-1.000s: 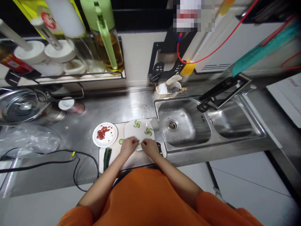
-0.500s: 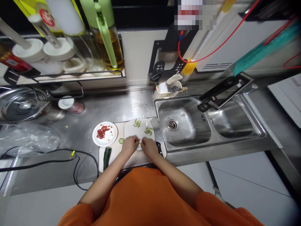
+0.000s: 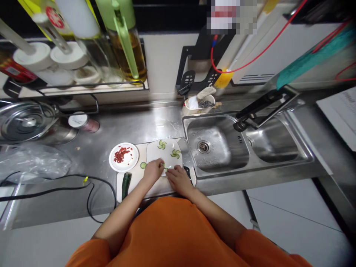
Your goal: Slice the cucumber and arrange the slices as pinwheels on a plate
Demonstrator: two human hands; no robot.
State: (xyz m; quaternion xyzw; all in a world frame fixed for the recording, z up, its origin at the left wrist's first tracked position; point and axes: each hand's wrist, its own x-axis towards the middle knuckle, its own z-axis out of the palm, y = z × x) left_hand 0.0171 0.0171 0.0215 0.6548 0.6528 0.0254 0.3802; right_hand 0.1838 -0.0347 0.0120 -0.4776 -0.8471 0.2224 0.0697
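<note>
A white plate [image 3: 168, 148] lies on the cutting board [image 3: 135, 185], bearing two pinwheels of thin cucumber slices [image 3: 161, 144] toward its far and right sides. At its near edge, my left hand [image 3: 152, 172] is closed in a pinch on a small cucumber slice [image 3: 164, 166]. Just right of it, my right hand [image 3: 180, 181] has its fingers stretched out low over the plate's rim, fingertips by the same slice. One round cucumber slice [image 3: 143, 165] is left of the plate. A cut length of cucumber [image 3: 126, 185] rests on the board's left end. My right hand partly covers a black knife handle [image 3: 188, 172].
A white dish [image 3: 133, 161] of red pieces sits left of the plate. Beyond the board's right end is a double sink [image 3: 222, 168] with a black faucet [image 3: 244, 120]. A black cable [image 3: 102, 180], plastic bag [image 3: 33, 165], lidded pot [image 3: 26, 122] and jar [image 3: 83, 122] occupy the left.
My right hand has gone from a pinch at the slice to stretched fingers, lower over the plate's near rim. My left hand has barely moved.
</note>
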